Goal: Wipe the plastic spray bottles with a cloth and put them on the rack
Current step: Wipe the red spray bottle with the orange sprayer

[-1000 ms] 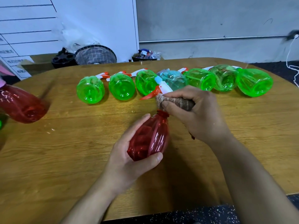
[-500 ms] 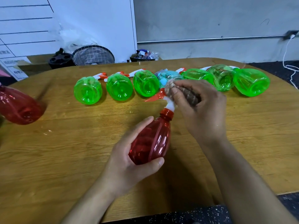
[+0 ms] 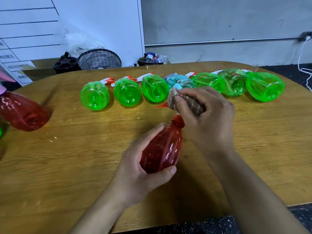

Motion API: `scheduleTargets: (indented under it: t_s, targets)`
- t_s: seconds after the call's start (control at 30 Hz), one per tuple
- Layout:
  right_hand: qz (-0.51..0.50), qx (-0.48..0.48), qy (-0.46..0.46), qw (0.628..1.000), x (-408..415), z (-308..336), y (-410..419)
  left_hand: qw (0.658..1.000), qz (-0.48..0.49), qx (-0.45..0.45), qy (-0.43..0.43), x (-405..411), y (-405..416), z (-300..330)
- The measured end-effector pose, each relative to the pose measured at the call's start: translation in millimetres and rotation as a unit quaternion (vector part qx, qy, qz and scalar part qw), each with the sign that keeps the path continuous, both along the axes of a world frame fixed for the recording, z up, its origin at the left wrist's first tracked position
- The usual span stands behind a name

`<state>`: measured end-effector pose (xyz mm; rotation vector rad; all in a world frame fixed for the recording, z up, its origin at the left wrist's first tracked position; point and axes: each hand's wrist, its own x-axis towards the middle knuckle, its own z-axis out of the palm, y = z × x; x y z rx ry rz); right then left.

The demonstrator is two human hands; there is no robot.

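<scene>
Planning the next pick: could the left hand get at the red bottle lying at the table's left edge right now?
Probably not yet: the left hand grips the red bottle being wiped. The path over the table to the other red bottle looks free.

Hands [image 3: 207,119] wipe red bottle [image 3: 162,149] with cloth [image 3: 184,102].

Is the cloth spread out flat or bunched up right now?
Bunched. The cloth is wadded in the right hand, pressed on the spray head of the red bottle.
</scene>
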<state>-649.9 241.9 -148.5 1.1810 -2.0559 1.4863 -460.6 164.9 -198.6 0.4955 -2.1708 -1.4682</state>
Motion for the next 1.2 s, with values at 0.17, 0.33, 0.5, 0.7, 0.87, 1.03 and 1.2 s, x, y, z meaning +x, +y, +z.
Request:
scheduleTargets:
  t_s: [0.17,0.33,0.5,0.7,0.87,1.03,1.2]
  targets:
    - [0.028,-0.043,-0.069,0.996,-0.6,2.6,-0.9,1.000,-0.012,0.024,-0.001,1.1,0.2,1.5]
    - [-0.016,-0.071,-0.097,0.993,-13.7,4.0,1.6,1.000,-0.011,-0.010,-0.014,4.2,-0.8,0.3]
    - [0.016,-0.010,-0.026,0.999,-9.4,1.9,0.9,1.000,-0.013,0.009,-0.012,3.2,0.1,2.7]
    - [0.037,0.011,-0.017,0.999,-10.2,3.1,2.2,1.000,-0.011,0.003,-0.009,2.0,0.6,2.3]
    - [0.095,0.046,0.004,0.994,0.0,1.3,-2.0,1.000,0.000,0.022,0.011,0.7,0.6,1.3]
    - [-0.003,0.003,-0.018,1.000,-8.9,1.5,2.1,1.000,-0.014,0.015,0.005,2.0,0.0,1.4]
    - [0.069,0.044,0.001,0.997,-0.5,-2.4,-2.9,0.999,-0.008,0.034,0.018,2.2,-1.3,1.9]
